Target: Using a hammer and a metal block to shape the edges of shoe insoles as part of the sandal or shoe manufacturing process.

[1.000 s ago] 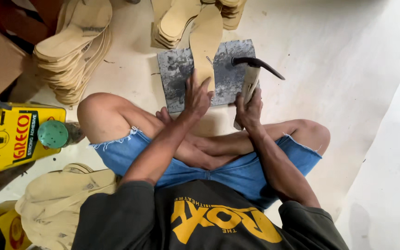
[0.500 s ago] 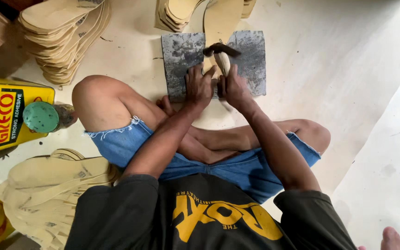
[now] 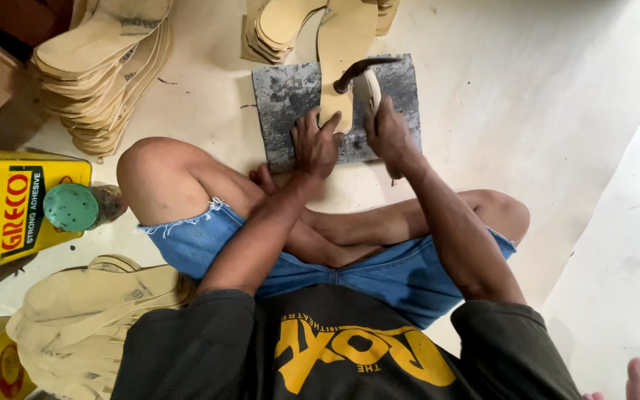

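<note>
Left hand (image 3: 315, 142) presses spread fingers on the tan sole (image 3: 344, 52) near the grey slab's (image 3: 283, 96) near edge; right hand (image 3: 388, 133), fingers wrapped, grips the hammer (image 3: 364, 78). Bare floor (image 3: 542, 96) lies right.

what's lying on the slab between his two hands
In the head view, the tan shoe sole lies on the grey slab between the left hand and the right hand, which grips a hammer.

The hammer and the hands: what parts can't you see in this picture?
Head view only:
- Hammer: the lower handle is hidden inside the right hand.
- Insole on the grey slab: its near end sits under the left hand; its far end is cut off by the top edge.
- Insole stack: cut off by the top edge.
- Yellow can: cut off by the left edge.
</note>
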